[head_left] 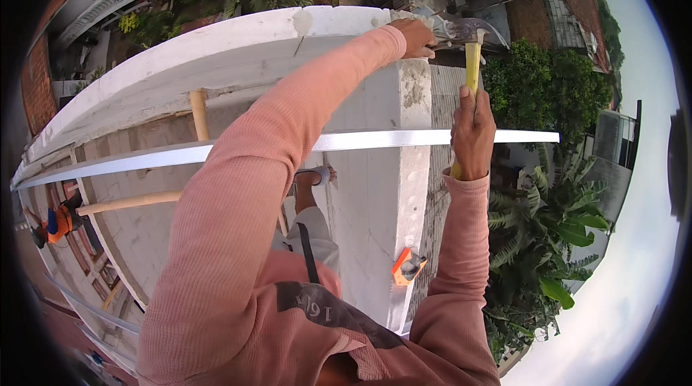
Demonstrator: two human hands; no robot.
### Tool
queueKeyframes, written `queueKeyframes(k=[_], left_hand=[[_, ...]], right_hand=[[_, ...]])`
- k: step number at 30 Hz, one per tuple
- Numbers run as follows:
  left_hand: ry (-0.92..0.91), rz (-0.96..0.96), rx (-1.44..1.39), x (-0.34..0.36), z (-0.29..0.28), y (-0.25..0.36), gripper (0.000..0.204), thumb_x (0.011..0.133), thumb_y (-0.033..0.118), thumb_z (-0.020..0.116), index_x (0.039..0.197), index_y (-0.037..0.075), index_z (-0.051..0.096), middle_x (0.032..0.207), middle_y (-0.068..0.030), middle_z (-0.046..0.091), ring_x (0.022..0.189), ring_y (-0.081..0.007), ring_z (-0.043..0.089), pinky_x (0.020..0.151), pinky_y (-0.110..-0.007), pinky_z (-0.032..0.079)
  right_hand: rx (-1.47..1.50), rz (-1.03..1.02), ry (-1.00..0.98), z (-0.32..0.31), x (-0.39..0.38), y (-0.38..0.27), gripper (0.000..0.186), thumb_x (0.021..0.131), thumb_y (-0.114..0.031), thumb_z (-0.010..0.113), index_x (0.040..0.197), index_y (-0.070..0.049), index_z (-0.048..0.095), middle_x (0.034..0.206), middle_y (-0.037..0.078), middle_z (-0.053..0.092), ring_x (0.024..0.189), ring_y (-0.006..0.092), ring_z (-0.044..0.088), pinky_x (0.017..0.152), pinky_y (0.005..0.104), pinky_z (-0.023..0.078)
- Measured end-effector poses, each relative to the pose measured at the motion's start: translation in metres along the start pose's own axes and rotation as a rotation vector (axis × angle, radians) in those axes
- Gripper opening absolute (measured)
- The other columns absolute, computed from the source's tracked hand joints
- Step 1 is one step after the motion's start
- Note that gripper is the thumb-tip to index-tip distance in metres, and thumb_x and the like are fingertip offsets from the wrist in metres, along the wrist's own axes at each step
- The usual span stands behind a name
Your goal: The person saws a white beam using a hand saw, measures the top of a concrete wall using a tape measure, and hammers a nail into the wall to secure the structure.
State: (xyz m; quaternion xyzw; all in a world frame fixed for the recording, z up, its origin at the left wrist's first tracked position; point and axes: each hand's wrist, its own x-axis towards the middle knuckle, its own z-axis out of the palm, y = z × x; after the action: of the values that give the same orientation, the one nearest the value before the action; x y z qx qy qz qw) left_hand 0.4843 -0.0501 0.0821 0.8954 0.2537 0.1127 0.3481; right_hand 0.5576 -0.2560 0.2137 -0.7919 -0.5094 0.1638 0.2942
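Note:
My right hand [473, 130] is closed round the yellow handle of a claw hammer [472, 69]. The hammer's dark metal head is up beside the far corner of the white block wall [414, 101]. My left hand [414, 38] is at that same corner, just left of the hammer head. Its fingers are bent together over the wall top, and whatever they pinch is too small or hidden to make out. Lower down on the same wall top lies an orange tool with a dark round middle [408, 268], apart from both hands.
A long silver metal bar [367, 140] crosses under my arms and juts past the wall's right side. Wooden poles [198, 116] stand at left. A person in orange [61, 220] is far below left. Beyond the wall are a drop, corrugated roofing [441, 98] and trees [569, 83].

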Motion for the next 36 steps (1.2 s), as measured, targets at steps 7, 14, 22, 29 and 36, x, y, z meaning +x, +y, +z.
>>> queueKeyframes(k=[7, 14, 22, 29, 36], left_hand=[[0.035, -0.023, -0.013, -0.004, 0.009, -0.003, 0.043, 0.090, 0.051, 0.058, 0.116, 0.018, 0.070, 0.107, -0.0180, 0.069, 0.105, -0.0389, 0.064, 0.091, -0.048, 0.049], [-0.021, -0.017, 0.056, 0.001, -0.003, 0.006, 0.042, 0.092, 0.051, 0.057, 0.118, 0.020, 0.069, 0.110, -0.0153, 0.070, 0.105, -0.0381, 0.064, 0.091, -0.049, 0.049], [0.148, -0.133, -0.061, -0.027, 0.022, -0.010, 0.038, 0.095, 0.042, 0.055, 0.112, 0.010, 0.068, 0.104, -0.0168, 0.071, 0.098, -0.0374, 0.066, 0.085, -0.046, 0.051], [0.402, -0.283, -0.654, -0.088, 0.063, -0.021, 0.028, 0.093, 0.030, 0.064, 0.107, 0.006, 0.067, 0.094, -0.0138, 0.072, 0.089, -0.0240, 0.068, 0.084, -0.036, 0.052], [0.565, -0.407, -0.822, -0.087, 0.073, -0.004, 0.021, 0.097, 0.028, 0.059, 0.106, 0.011, 0.067, 0.095, -0.0144, 0.072, 0.090, -0.0265, 0.069, 0.086, -0.039, 0.053]], right_hand=[[0.045, -0.013, 0.027, 0.005, 0.001, 0.017, 0.031, 0.105, -0.037, 0.048, 0.093, -0.008, 0.051, 0.058, -0.005, 0.039, 0.045, 0.0009, 0.033, 0.040, 0.0217, 0.028], [-0.320, -0.295, 0.163, 0.011, 0.001, 0.033, 0.029, 0.105, -0.035, 0.048, 0.093, -0.009, 0.052, 0.055, -0.005, 0.039, 0.043, 0.0013, 0.035, 0.038, 0.0238, 0.030], [0.234, 0.139, 0.133, -0.048, -0.013, -0.017, 0.027, 0.105, -0.030, 0.049, 0.103, -0.004, 0.055, 0.060, -0.005, 0.042, 0.046, 0.0015, 0.034, 0.041, 0.0219, 0.027], [0.324, 0.283, 0.118, -0.068, -0.034, -0.016, 0.025, 0.105, -0.031, 0.049, 0.106, -0.007, 0.056, 0.057, -0.009, 0.036, 0.043, -0.0008, 0.030, 0.038, 0.0192, 0.024], [0.263, 0.291, 0.141, -0.088, -0.052, -0.008, 0.029, 0.105, -0.033, 0.049, 0.109, -0.006, 0.058, 0.058, -0.007, 0.038, 0.042, 0.0003, 0.030, 0.037, 0.0200, 0.024]])
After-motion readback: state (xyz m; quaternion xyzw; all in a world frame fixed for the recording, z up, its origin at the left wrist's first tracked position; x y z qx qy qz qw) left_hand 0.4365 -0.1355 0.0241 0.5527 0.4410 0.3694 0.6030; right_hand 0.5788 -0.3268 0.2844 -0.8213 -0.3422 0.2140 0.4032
